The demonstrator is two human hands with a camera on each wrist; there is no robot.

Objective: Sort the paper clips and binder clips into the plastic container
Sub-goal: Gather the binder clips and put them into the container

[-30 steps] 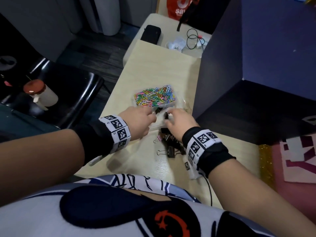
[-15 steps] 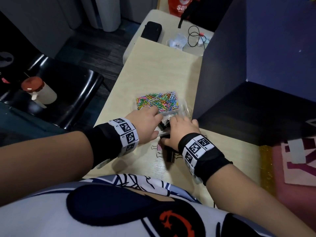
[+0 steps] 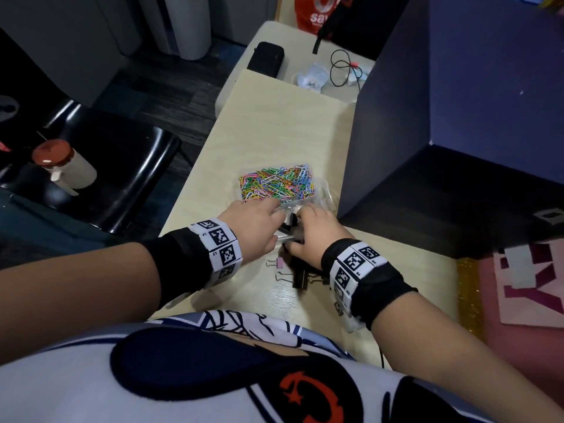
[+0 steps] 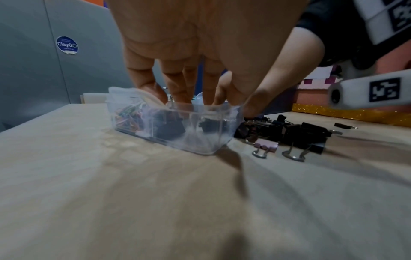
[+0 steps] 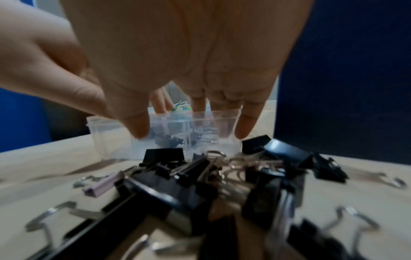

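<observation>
A clear plastic container (image 3: 323,193) stands on the pale table (image 3: 274,117). Its far compartment holds colourful paper clips (image 3: 277,184). In the left wrist view a few black binder clips (image 4: 171,130) lie in the near compartment of the container (image 4: 200,146). My left hand (image 3: 274,215) dips its straight fingers (image 4: 177,84) into it; their tips blur behind the wall. My right hand (image 3: 302,221) spreads straight fingers (image 5: 246,126) over the container's (image 5: 111,137) near wall, holding nothing. A pile of black binder clips (image 5: 166,190) and a pink one (image 3: 279,263) lie under my right wrist.
A tall dark blue box (image 3: 427,117) stands close on the right of the container. A black chair (image 3: 122,166) with a red-capped bottle (image 3: 64,166) sits left of the table. Farther back lie a black pouch (image 3: 265,59) and a cable (image 3: 341,68). A pink board (image 3: 534,285) lies right.
Both hands have drawn together over the container's near compartment. The black clip seen at my right fingertips a second ago no longer shows there.
</observation>
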